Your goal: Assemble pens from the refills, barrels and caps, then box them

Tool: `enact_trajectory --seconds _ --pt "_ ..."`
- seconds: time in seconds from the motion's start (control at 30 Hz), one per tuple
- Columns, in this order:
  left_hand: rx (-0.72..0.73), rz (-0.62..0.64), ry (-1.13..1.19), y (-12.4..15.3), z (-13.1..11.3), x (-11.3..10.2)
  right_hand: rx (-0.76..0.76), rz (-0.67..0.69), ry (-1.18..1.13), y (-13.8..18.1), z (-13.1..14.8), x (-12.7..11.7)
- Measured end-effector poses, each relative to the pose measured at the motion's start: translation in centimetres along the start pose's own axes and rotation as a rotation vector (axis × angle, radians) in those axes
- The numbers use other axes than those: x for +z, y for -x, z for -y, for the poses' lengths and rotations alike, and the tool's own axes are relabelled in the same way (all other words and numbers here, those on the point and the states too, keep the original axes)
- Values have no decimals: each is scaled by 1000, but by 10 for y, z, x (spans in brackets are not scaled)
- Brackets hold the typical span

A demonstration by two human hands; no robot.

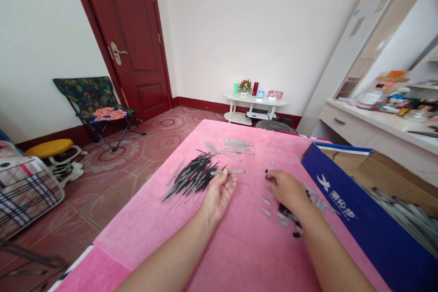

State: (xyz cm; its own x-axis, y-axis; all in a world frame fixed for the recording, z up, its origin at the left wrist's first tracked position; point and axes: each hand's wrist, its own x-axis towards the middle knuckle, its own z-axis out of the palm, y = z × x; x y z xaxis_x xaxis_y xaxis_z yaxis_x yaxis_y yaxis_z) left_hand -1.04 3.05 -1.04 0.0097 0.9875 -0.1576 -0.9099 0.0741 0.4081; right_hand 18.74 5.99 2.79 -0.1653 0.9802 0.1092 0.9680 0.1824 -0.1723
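On the pink counter [239, 246], black refills [193, 175] lay just beside the spread, palm-up left hand [219, 194]. The right hand [287, 189] pinched a black cap [268, 176].

I get a bright, even daylight feed. The cabinet [372, 27] far right of my right fingers [272, 178] washes out into glare. Shadows beneath both sets of fingers on the pink tabletop [239, 246] are faint and soft. Beyond my left fingers [228, 179] the door [130, 32] leans with lens distortion. The box [359, 210] contents right of the fingers smear.
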Motion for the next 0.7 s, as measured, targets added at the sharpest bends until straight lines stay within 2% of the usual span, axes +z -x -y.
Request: enact_trajectory --seconds 0.1,0.3,0.43,0.6,0.7 --pt "-4 0 -7 0 1 1 -43 -124 26 -7 -12 16" --pt "-13 7 -29 2 3 1 -163 -79 52 -14 -21 38" --pt "-15 6 -26 2 2 1 -143 -133 81 -17 -19 38" --pt "-17 17 -23 2 2 1 -166 -215 11 -17 -15 33" --pt "-20 8 -24 2 2 1 -203 -196 -11 -15 -12 29"
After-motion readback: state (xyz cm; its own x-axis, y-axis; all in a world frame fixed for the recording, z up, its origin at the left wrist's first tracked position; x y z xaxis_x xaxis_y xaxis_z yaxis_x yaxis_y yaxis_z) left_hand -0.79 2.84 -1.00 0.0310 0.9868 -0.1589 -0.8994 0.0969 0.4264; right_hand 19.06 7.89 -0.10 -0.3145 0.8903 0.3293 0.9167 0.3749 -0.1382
